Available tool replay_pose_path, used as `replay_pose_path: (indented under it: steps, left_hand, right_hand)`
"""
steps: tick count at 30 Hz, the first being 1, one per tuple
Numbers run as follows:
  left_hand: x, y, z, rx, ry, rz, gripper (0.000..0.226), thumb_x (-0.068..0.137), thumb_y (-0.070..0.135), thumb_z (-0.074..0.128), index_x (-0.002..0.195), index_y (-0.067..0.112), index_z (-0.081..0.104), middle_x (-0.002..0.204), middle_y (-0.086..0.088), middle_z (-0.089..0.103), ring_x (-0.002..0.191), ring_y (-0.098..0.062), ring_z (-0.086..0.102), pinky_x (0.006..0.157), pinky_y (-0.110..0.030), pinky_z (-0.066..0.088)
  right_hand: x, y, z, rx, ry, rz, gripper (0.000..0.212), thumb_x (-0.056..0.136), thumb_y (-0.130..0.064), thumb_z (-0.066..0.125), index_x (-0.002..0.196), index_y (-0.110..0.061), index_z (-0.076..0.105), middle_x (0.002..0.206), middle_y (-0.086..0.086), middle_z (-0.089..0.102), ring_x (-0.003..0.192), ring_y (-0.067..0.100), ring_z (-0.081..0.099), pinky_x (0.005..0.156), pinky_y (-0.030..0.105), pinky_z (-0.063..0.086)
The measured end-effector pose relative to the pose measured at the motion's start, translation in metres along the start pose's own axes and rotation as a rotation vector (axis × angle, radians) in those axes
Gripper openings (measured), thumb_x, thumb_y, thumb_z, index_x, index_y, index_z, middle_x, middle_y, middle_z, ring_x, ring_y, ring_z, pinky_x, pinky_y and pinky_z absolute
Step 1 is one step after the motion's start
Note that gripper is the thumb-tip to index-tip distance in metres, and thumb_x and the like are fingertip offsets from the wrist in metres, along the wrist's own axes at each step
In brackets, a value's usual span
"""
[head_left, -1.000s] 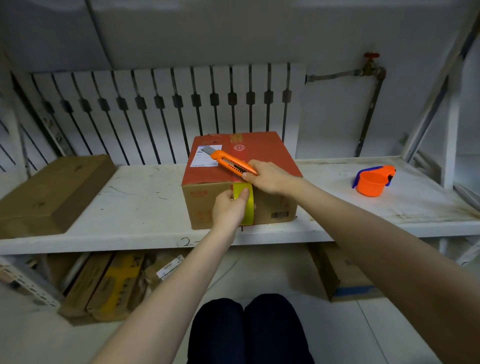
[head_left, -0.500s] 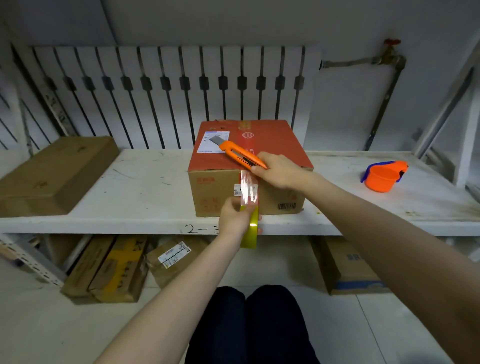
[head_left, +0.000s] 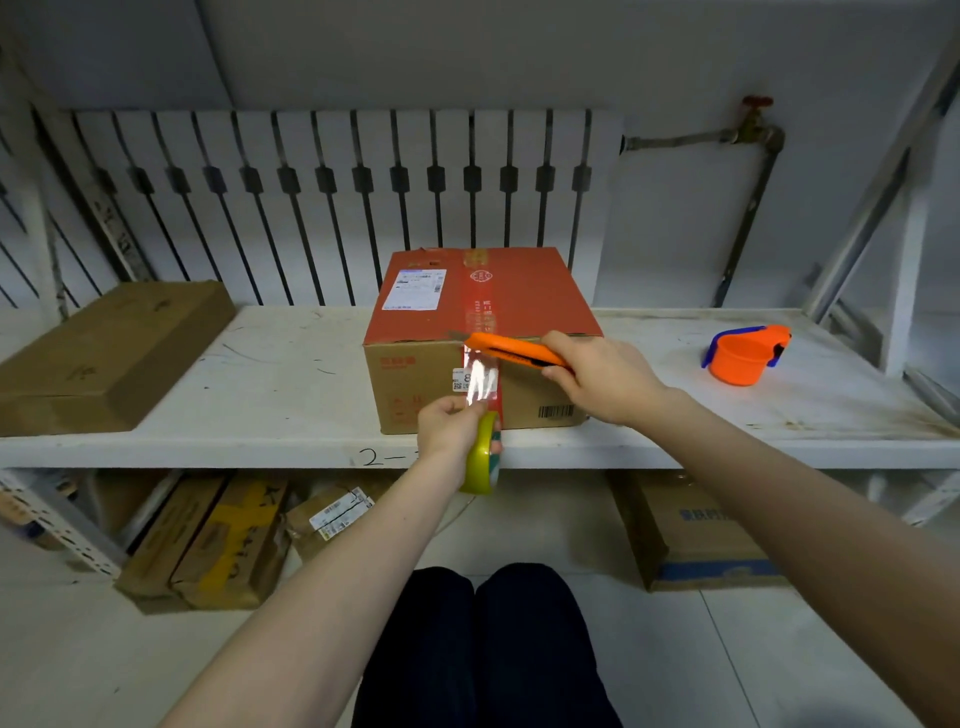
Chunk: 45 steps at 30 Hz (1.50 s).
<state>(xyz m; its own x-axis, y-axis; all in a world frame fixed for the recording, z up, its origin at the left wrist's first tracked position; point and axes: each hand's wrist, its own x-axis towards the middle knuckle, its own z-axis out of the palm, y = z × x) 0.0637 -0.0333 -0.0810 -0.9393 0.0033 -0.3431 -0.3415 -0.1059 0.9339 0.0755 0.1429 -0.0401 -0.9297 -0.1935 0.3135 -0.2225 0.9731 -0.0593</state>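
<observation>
A cardboard box with a red top (head_left: 540, 291) stands on the white shelf (head_left: 280, 395), a strip of printed tape running over its top and down its front. My left hand (head_left: 448, 427) grips a yellow-green tape roll (head_left: 482, 457) below the box's front edge, and the tape stretches from the roll up the box face. My right hand (head_left: 602, 376) holds an orange utility knife (head_left: 511, 349) lying across the tape at the box's top front edge.
A flat brown carton (head_left: 104, 353) lies on the shelf at the left. An orange and blue tape dispenser (head_left: 743, 353) sits at the right. Several cartons (head_left: 208, 540) and a blue-printed box (head_left: 691, 535) are on the floor under the shelf. My knees (head_left: 488, 644) are below.
The left hand has pulled the roll down from the box front, drawing out tape. The right hand has swung the knife from the box top down across the tape at the front edge.
</observation>
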Motion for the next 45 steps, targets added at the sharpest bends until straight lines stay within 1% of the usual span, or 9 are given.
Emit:
replay_pose_path:
  steps: [10, 15, 18, 22, 26, 31, 37, 41, 45]
  left_hand:
    - [0.003, -0.001, 0.002, 0.086, 0.037, 0.020, 0.009, 0.085, 0.018, 0.065, 0.085, 0.010, 0.061, 0.075, -0.018, 0.069, 0.041, -0.021, 0.056, 0.043, -0.025, 0.049]
    - [0.001, 0.002, 0.004, 0.117, 0.059, 0.045, 0.015, 0.086, 0.022, 0.066, 0.076, 0.013, 0.059, 0.063, -0.005, 0.061, 0.031, -0.010, 0.054, 0.030, -0.014, 0.040]
    - [0.000, 0.002, 0.004, 0.149, 0.066, 0.059, 0.013, 0.088, 0.017, 0.063, 0.077, 0.013, 0.057, 0.065, -0.001, 0.055, 0.043, -0.010, 0.054, 0.025, -0.010, 0.033]
    - [0.003, 0.002, 0.003, 0.166, 0.058, 0.060, 0.006, 0.087, 0.012, 0.062, 0.088, 0.008, 0.058, 0.063, -0.004, 0.057, 0.023, -0.004, 0.049, 0.026, -0.011, 0.036]
    - [0.007, 0.001, 0.001, 0.148, 0.055, 0.049, 0.008, 0.084, 0.011, 0.065, 0.089, 0.008, 0.060, 0.063, -0.008, 0.063, 0.034, -0.015, 0.055, 0.034, -0.019, 0.046]
    - [0.012, 0.001, -0.003, 0.142, 0.022, 0.036, 0.007, 0.084, 0.012, 0.066, 0.086, 0.007, 0.061, 0.064, -0.011, 0.065, 0.042, -0.020, 0.057, 0.039, -0.023, 0.049]
    - [0.019, 0.000, -0.008, 0.159, 0.005, 0.053, 0.012, 0.084, 0.012, 0.066, 0.074, 0.011, 0.060, 0.064, -0.007, 0.064, 0.041, -0.017, 0.057, 0.035, -0.020, 0.046]
    - [0.022, 0.000, -0.007, 0.157, -0.019, 0.052, 0.007, 0.085, 0.012, 0.065, 0.080, 0.008, 0.062, 0.064, -0.007, 0.063, 0.031, -0.010, 0.055, 0.033, -0.018, 0.044]
    - [0.025, -0.003, -0.008, 0.197, -0.020, 0.080, 0.011, 0.085, 0.015, 0.064, 0.089, 0.005, 0.064, 0.068, -0.006, 0.064, 0.032, -0.007, 0.055, 0.038, -0.019, 0.048]
  right_hand:
    - [-0.021, 0.014, -0.015, -0.292, -0.111, -0.027, 0.015, 0.098, -0.034, 0.038, 0.105, -0.023, 0.044, 0.084, 0.001, 0.061, 0.068, 0.019, 0.058, 0.062, 0.034, 0.054]
    - [-0.017, 0.000, -0.014, -0.456, -0.131, -0.022, 0.020, 0.092, -0.021, 0.053, 0.110, -0.021, 0.042, 0.083, 0.002, 0.060, 0.066, 0.019, 0.058, 0.060, 0.030, 0.051]
    - [-0.016, 0.002, -0.015, -0.535, -0.167, 0.004, 0.025, 0.090, -0.019, 0.056, 0.111, -0.019, 0.043, 0.081, 0.002, 0.058, 0.064, 0.018, 0.056, 0.058, 0.028, 0.046]
    - [-0.027, 0.020, -0.017, -0.418, -0.086, 0.033, 0.020, 0.093, -0.031, 0.051, 0.109, -0.022, 0.044, 0.079, -0.001, 0.057, 0.065, 0.017, 0.057, 0.061, 0.031, 0.054]
    - [-0.034, 0.023, -0.019, -0.218, 0.102, 0.122, 0.026, 0.094, -0.038, 0.041, 0.111, -0.020, 0.046, 0.084, 0.000, 0.060, 0.067, 0.017, 0.057, 0.057, 0.028, 0.049]
    - [0.008, 0.007, -0.006, -0.125, 0.286, 0.276, 0.022, 0.096, -0.027, 0.035, 0.107, -0.012, 0.047, 0.090, 0.010, 0.059, 0.071, 0.027, 0.057, 0.062, 0.034, 0.049]
    - [0.057, 0.002, 0.013, -0.106, 0.165, 0.327, 0.030, 0.093, -0.019, 0.044, 0.122, -0.010, 0.047, 0.121, 0.012, 0.055, 0.112, 0.030, 0.052, 0.096, 0.044, 0.040]
    - [0.045, -0.022, 0.024, 0.014, 0.327, 0.249, 0.014, 0.088, -0.016, 0.047, 0.092, -0.011, 0.060, 0.090, 0.006, 0.063, 0.080, 0.026, 0.060, 0.065, 0.037, 0.051]
    - [0.040, -0.037, 0.034, 0.483, 0.020, 0.532, 0.032, 0.089, -0.035, 0.050, 0.065, -0.014, 0.056, 0.063, 0.000, 0.059, 0.060, 0.020, 0.059, 0.059, 0.033, 0.049]
